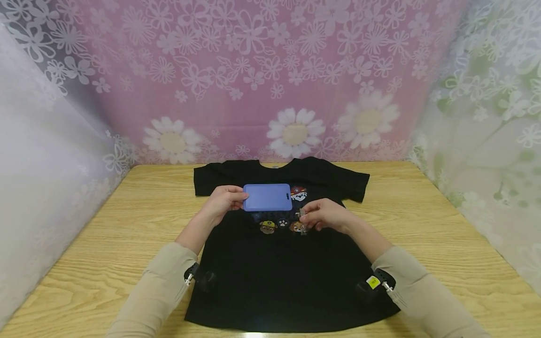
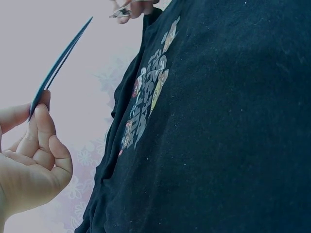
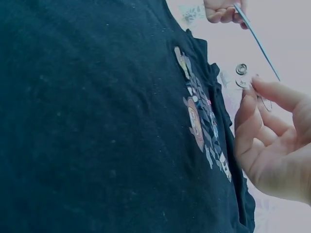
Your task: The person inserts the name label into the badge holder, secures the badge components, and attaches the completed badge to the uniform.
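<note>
- Your left hand [image 1: 223, 201] pinches the short left end of a blue card holder [image 1: 267, 197] with thumb and curled fingers [image 2: 43, 127]
- The blue card holder is up off the cloth, lying flat over the chest of the black T-shirt [image 1: 291, 272], near the far edge of the tabletop [image 1: 444, 234]
- From the left wrist view you see the card holder [image 2: 60, 60] from its thin side, tilted up and away from your hand [image 2: 29, 160]
- Your right hand [image 1: 327, 215] pinches a small clear clip with metal snaps [image 3: 241, 76] at its fingertips [image 3: 265, 87]; the other fingers are loosely bent
- The clip is just beside the right end of the card holder, and they look apart
- The T-shirt lies flat in the middle of the tabletop, neck toward the far edge, hem near the close edge
- Small cartoon dog pictures [image 1: 284, 224] are on the shirt's chest, right under your hands
- Both sleeves [image 1: 158, 291] are beige
</note>
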Tool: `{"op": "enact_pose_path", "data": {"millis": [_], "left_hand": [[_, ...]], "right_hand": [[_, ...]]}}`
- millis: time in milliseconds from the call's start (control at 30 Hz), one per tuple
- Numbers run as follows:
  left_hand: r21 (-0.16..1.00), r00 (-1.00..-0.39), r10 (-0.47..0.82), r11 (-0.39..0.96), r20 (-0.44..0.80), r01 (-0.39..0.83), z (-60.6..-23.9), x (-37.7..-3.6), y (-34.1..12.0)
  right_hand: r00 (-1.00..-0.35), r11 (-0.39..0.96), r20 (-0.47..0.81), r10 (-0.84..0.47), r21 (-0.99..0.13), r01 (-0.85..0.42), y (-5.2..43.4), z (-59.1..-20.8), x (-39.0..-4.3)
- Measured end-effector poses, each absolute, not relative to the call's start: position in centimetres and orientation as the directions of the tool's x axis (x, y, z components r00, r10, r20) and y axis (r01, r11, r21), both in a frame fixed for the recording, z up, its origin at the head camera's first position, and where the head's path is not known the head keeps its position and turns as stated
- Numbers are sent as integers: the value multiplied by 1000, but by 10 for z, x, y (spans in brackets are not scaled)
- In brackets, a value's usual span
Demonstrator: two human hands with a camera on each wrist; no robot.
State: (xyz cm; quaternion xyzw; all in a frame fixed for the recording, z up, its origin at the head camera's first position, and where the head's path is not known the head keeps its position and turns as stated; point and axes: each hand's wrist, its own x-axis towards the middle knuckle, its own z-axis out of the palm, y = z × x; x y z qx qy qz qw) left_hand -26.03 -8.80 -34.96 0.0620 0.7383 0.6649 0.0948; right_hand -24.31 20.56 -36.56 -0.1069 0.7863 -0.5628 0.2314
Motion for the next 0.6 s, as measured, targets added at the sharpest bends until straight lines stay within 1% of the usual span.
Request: {"op": "enact_pose_path", "data": {"millis": [133,300,467,600], "left_hand": [[994,-974,219,108,-59,-36,-350,-260,-87],[993,-973,222,108,-62,-39,-350,-259,-86],[994,-973,221,103,-66,-44,-352,-259,-85],[994,-972,224,100,-69,-48,-353,-259,-84]], "right_hand": [[-898,235,-242,-368,-958,161,207,-366,-244],[-910,141,-245,-334,-968,209,205,-368,-242],[-906,80,-258,-337,-966,245,205,-367,-241],[-903,72,-261,-340,-965,252,206,-366,-240]]}}
